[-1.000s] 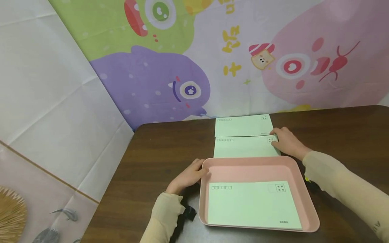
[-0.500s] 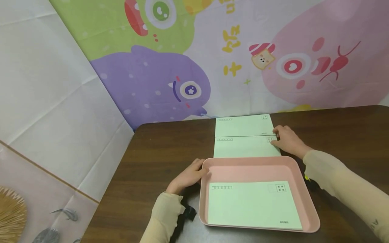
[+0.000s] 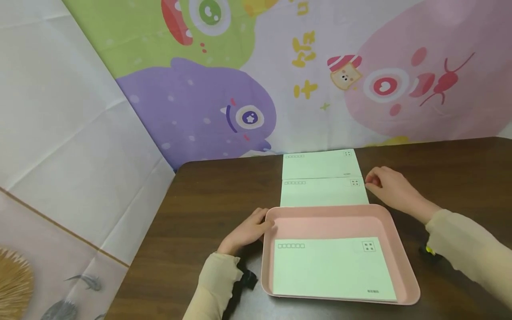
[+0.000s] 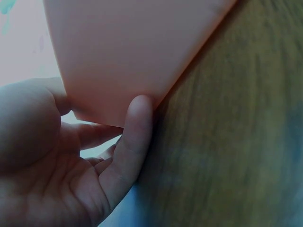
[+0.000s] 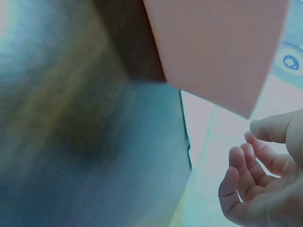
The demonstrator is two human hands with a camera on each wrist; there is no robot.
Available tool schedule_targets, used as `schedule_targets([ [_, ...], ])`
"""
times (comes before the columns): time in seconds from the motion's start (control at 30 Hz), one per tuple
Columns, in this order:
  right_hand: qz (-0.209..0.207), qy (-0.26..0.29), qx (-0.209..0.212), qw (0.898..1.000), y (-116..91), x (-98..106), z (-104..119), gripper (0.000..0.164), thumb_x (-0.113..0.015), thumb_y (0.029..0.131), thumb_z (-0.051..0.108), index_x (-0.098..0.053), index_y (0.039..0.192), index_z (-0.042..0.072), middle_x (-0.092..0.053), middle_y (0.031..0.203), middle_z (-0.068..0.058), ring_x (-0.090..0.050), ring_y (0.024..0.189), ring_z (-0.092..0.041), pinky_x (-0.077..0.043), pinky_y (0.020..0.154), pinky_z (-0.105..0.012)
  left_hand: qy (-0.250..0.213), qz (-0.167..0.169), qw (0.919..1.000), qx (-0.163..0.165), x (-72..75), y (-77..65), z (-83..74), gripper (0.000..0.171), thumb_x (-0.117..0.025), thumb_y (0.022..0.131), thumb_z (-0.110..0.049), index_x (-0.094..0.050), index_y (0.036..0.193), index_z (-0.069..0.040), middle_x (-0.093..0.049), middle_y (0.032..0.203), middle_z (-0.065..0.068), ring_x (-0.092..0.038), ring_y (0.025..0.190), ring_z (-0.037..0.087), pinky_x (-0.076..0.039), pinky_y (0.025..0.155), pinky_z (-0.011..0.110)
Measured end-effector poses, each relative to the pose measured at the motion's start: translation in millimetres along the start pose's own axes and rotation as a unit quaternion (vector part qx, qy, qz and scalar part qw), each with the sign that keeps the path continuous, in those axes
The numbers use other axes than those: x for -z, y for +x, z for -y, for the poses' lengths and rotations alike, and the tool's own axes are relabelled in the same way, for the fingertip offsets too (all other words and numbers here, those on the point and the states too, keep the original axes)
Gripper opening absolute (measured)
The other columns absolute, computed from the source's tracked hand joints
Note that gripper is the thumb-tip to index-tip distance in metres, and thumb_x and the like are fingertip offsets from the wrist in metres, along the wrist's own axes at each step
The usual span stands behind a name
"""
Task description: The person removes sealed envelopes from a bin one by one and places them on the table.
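Pink walls rim the tray [image 3: 320,226], and we see a pale green inner envelope [image 3: 332,269] lying flat in its near part. Beyond its far edge lie a nearer envelope [image 3: 322,193] and, past that, a farther envelope [image 3: 316,164]. Our left hand [image 3: 248,229] grips the tray's far left corner; our right hand [image 3: 394,189], past the far right corner, just beside the nearer envelope's edge, holds nothing, its fingers loosely curled.

We cannot tell whether the tray covers part of the nearer envelope; if it does, a tug with our left hand could drag that envelope out of line. A careless sweep of our right fingers might also skew it, and tilting the tray would probably let the inner envelope slide.
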State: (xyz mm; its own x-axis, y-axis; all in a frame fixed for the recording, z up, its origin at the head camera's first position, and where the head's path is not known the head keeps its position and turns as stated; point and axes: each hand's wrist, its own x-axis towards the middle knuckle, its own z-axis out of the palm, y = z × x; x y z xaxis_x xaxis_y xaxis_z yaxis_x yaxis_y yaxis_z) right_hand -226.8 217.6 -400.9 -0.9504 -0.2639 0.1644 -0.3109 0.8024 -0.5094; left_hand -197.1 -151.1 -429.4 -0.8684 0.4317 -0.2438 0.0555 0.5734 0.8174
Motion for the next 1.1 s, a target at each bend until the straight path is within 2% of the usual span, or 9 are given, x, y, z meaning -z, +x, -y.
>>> schedule_targets([
  [0.13, 0.000, -0.012, 0.024, 1.000, -13, 5, 8, 0.010, -0.058, 0.086, 0.010, -0.061, 0.092, 0.002, -0.056, 0.080, -0.005, -0.049, 0.069, -0.016, -0.042, 0.061, -0.031, 0.006, -0.002, 1.0000, 0.002, 0.9, -0.2, -0.3, 0.035, -0.046, 0.093, -0.030, -0.050, 0.123, -0.012, -0.041, 0.110, 0.009, -0.049, 0.086, 0.020, -0.048, 0.067, 0.029],
  [0.4, 0.015, -0.039, 0.074, 0.996, -42, 13, 25, 0.014, -0.063, 0.082, 0.008, -0.065, 0.095, 0.006, -0.061, 0.085, 0.001, -0.055, 0.075, -0.013, -0.047, 0.065, -0.033, 0.018, -0.004, 0.9998, 0.002, 0.9, 0.3, -0.4, 0.036, -0.045, 0.093, -0.030, -0.049, 0.125, -0.013, -0.041, 0.109, 0.008, -0.048, 0.089, 0.021, -0.046, 0.070, 0.031],
  [0.57, 0.065, -0.064, 0.091, 0.992, -60, 13, 29, 0.017, -0.063, 0.082, 0.012, -0.066, 0.099, 0.010, -0.059, 0.087, 0.006, -0.056, 0.076, -0.008, -0.047, 0.064, -0.029, 0.012, -0.003, 0.9999, 0.003, -0.3, 0.7, 1.0, 0.035, -0.045, 0.093, -0.030, -0.049, 0.123, -0.012, -0.041, 0.109, 0.009, -0.049, 0.086, 0.021, -0.048, 0.067, 0.029],
  [0.67, 0.089, -0.078, 0.098, 0.988, -68, 9, 30, 0.018, -0.063, 0.083, 0.017, -0.066, 0.100, 0.012, -0.061, 0.093, 0.005, -0.058, 0.078, -0.010, -0.048, 0.070, -0.034, 0.007, -0.004, 1.0000, 0.004, -1.0, 0.8, 2.1, 0.036, -0.046, 0.093, -0.030, -0.049, 0.123, -0.011, -0.041, 0.110, 0.009, -0.049, 0.087, 0.020, -0.048, 0.067, 0.029],
  [0.73, 0.091, -0.090, 0.118, 0.985, -72, 5, 31, 0.016, -0.064, 0.083, 0.018, -0.067, 0.098, 0.013, -0.061, 0.094, 0.005, -0.058, 0.077, -0.009, -0.047, 0.072, -0.038, 0.006, -0.005, 1.0000, 0.006, -1.4, 1.1, 2.8, 0.037, -0.046, 0.093, -0.031, -0.049, 0.124, -0.011, -0.041, 0.111, 0.009, -0.049, 0.087, 0.021, -0.048, 0.068, 0.029],
  [0.83, 0.071, -0.114, 0.147, 0.980, -79, -2, 33, 0.015, -0.067, 0.080, 0.020, -0.066, 0.094, 0.015, -0.059, 0.093, 0.009, -0.053, 0.074, -0.006, -0.044, 0.072, -0.037, 0.008, -0.005, 0.9999, 0.009, -1.6, 1.2, 3.0, 0.037, -0.046, 0.093, -0.031, -0.049, 0.125, -0.012, -0.041, 0.111, 0.009, -0.050, 0.089, 0.021, -0.048, 0.069, 0.030],
  [0.93, 0.046, -0.136, 0.176, 0.974, -85, -9, 34, 0.026, -0.072, 0.074, 0.030, -0.065, 0.094, 0.017, -0.055, 0.093, 0.011, -0.048, 0.073, -0.004, -0.040, 0.071, -0.031, 0.009, -0.004, 0.9999, 0.012, -1.0, 0.4, 2.1, 0.037, -0.046, 0.093, -0.031, -0.048, 0.125, -0.013, -0.041, 0.111, 0.008, -0.049, 0.090, 0.021, -0.047, 0.071, 0.032],
  [1.0, 0.040, -0.149, 0.193, 0.969, -88, -12, 33, 0.040, -0.073, 0.069, 0.044, -0.063, 0.097, 0.016, -0.052, 0.097, 0.010, -0.049, 0.075, -0.004, -0.037, 0.072, -0.030, 0.010, -0.002, 0.9999, 0.013, 0.5, -5.4, -7.6, 0.036, -0.045, 0.094, -0.028, -0.048, 0.126, -0.011, -0.042, 0.111, 0.009, -0.049, 0.090, 0.021, -0.047, 0.072, 0.032],
  [1.1, 0.048, -0.170, 0.198, 0.964, -90, -16, 33, 0.063, -0.067, 0.063, 0.065, -0.060, 0.101, 0.015, -0.049, 0.099, 0.008, -0.048, 0.079, -0.006, -0.032, 0.075, -0.032, 0.006, -0.001, 0.9999, 0.014, 0.9, -7.0, -10.9, 0.036, -0.044, 0.094, -0.027, -0.047, 0.126, -0.011, -0.042, 0.111, 0.009, -0.049, 0.090, 0.022, -0.046, 0.073, 0.033],
])
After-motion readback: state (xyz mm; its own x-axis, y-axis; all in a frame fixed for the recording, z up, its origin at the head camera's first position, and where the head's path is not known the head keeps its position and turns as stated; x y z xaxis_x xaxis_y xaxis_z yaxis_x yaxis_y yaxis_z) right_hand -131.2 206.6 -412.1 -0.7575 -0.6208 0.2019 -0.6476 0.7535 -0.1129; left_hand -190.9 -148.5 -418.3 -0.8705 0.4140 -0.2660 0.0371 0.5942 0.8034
